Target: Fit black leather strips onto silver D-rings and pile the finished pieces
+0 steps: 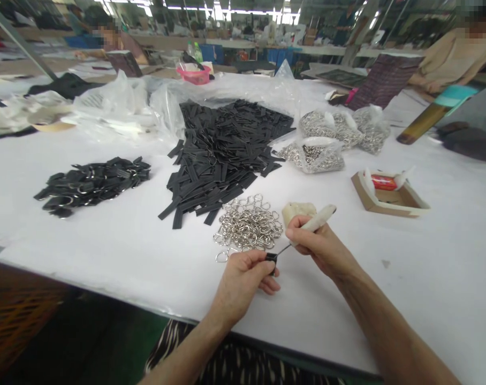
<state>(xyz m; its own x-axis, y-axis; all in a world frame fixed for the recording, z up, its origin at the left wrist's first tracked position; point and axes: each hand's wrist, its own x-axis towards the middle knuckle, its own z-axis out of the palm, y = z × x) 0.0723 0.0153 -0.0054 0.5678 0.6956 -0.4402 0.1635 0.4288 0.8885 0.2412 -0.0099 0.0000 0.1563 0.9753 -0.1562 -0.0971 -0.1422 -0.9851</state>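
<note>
Between the thumb and fingers of my left hand (243, 275) is a small folded black strip (271, 257). My right hand (317, 243) is wrapped round a tool with a thick pale handle (320, 217) and a thin metal shaft, whose tip meets the strip. Whether a ring sits in this strip is hidden by my fingers. Just beyond my left hand lies a loose heap of silver D-rings (249, 227). A pale, lumpy block (294, 209) rests behind my right hand. Farther back spreads a large pile of flat black strips (222, 155).
Black strips fitted with rings (94, 184) are heaped at left. Clear bags of rings (317, 156) stand back right, near a cardboard tray (391, 206) and a bottle (435, 115). Plastic sheeting (122, 107) and a pink basket (194, 76) lie behind. Other people sit across the table.
</note>
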